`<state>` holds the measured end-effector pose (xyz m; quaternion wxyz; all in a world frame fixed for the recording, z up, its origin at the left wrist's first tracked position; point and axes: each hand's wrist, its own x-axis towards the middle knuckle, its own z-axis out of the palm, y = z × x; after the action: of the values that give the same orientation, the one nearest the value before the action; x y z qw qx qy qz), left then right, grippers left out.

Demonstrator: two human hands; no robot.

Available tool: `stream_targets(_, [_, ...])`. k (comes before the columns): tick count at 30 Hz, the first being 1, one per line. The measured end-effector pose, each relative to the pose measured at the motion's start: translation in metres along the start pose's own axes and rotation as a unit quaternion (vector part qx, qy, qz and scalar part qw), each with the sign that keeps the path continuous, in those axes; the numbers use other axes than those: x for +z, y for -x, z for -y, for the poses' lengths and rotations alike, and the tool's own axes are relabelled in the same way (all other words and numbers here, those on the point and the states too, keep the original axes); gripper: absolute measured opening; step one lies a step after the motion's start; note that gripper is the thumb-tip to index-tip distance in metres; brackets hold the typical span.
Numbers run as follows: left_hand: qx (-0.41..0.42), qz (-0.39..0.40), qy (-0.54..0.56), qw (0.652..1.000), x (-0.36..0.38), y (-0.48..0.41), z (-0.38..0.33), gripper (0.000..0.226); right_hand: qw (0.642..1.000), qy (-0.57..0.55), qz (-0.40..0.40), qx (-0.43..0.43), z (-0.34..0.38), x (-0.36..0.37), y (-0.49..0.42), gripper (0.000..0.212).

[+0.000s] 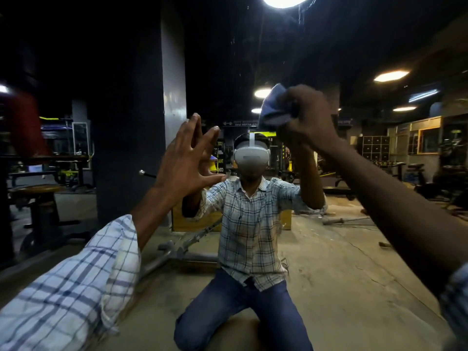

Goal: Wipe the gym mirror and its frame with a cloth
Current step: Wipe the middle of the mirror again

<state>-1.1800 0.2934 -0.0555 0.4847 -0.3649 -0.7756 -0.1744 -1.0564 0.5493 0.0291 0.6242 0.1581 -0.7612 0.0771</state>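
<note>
Our cloth raised at the gym mirror [354, 262]
Our right hand [309, 117] clenches the blue cloth [274, 110], bunched beyond its knuckles; whether it touches the glass we cannot tell. Our left hand [187, 153], lower and beside it, is spread with straight fingers against the glass. Where the mirror ends we cannot make out; both sleeves [63, 295] run off the picture.
</note>
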Motion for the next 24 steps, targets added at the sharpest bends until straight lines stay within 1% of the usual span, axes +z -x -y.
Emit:
stream_targets(2, [0.005,-0.008,-0.002,1.000,0.000,0.002,0.003,0.116,0.993,0.019,-0.108,0.055,-0.004,-0.005,-0.006,0.027])
stream_targets(3, [0.005,-0.010,-0.003,1.000,0.000,0.002,0.003,0.115,0.986,0.017,-0.145,0.080,-0.001,-0.001,-0.003,0.023])
stream_targets(4, [0.004,-0.012,-0.006,1.000,0.000,0.002,0.004,0.115,0.987,0.012,-0.140,0.076,0.007,0.008,0.003,0.023])
stream_targets(5, [0.005,-0.012,-0.012,1.000,0.000,0.003,0.004,0.115,0.995,0.001,-0.091,0.042,0.014,0.019,0.011,0.023])
stream_targets(7, [0.002,-0.006,-0.022,1.000,-0.001,0.005,0.009,0.116,0.998,-0.006,0.051,-0.041,0.021,0.032,0.026,0.021])
stream_targets(8, [0.000,-0.001,-0.022,1.000,-0.002,0.008,0.012,0.116,0.995,0.005,0.083,-0.057,0.019,0.030,0.031,0.022])
stream_targets(9, [-0.002,0.002,-0.019,1.000,-0.003,0.010,0.015,0.117,0.997,0.010,0.064,-0.047,0.013,0.026,0.034,0.023])
stream_targets(10, [-0.004,0.004,-0.016,1.000,-0.004,0.013,0.019,0.117,1.000,0.005,0.000,-0.008,0.007,0.021,0.038,0.024])
stream_targets(11, [-0.005,0.005,-0.014,1.000,-0.004,0.015,0.022,0.117,0.995,-0.001,-0.089,0.053,0.002,0.017,0.044,0.027])
stream_targets(12, [-0.006,0.005,-0.014,1.000,-0.004,0.018,0.024,0.117,0.980,0.001,-0.163,0.111,0.001,0.016,0.050,0.028])
stream_targets(13, [-0.007,0.002,-0.014,1.000,-0.005,0.019,0.026,0.117,0.972,0.005,-0.192,0.135,0.002,0.021,0.056,0.027])
stream_targets(14, [-0.007,0.002,-0.016,1.000,-0.005,0.020,0.027,0.117,0.981,0.012,-0.160,0.111,0.007,0.029,0.064,0.026])
stream_targets(15, [-0.006,0.003,-0.018,1.000,-0.004,0.021,0.028,0.117,0.995,0.011,-0.077,0.059,0.012,0.037,0.073,0.026])
stream_targets(16, [-0.004,0.004,-0.019,1.000,-0.004,0.020,0.029,0.117,1.000,0.013,0.019,0.004,0.015,0.041,0.081,0.027])
stream_targets(17, [-0.003,0.004,-0.020,1.000,-0.004,0.020,0.030,0.118,0.995,0.019,0.091,-0.035,0.016,0.040,0.087,0.028])
stream_targets(18, [-0.002,0.004,-0.019,1.000,-0.004,0.020,0.030,0.118,0.992,0.026,0.112,-0.049,0.016,0.035,0.089,0.028])
stream_targets(19, [0.000,0.005,-0.017,1.000,-0.004,0.020,0.031,0.119,0.996,0.021,0.082,-0.032,0.014,0.031,0.091,0.028])
stream_targets(21, [0.001,0.006,-0.016,1.000,-0.003,0.022,0.034,0.120,0.998,-0.005,-0.051,0.048,0.012,0.025,0.095,0.028])
stream_targets(22, [0.001,0.008,-0.017,1.000,-0.003,0.023,0.035,0.120,0.994,-0.006,-0.084,0.065,0.014,0.027,0.097,0.026])
stream_targets(23, [0.001,0.010,-0.018,1.000,-0.003,0.023,0.036,0.121,0.996,-0.001,-0.069,0.055,0.017,0.033,0.101,0.025])
stream_targets(24, [0.003,0.012,-0.017,1.000,-0.002,0.023,0.036,0.121,0.999,0.011,-0.016,0.025,0.019,0.039,0.104,0.027])
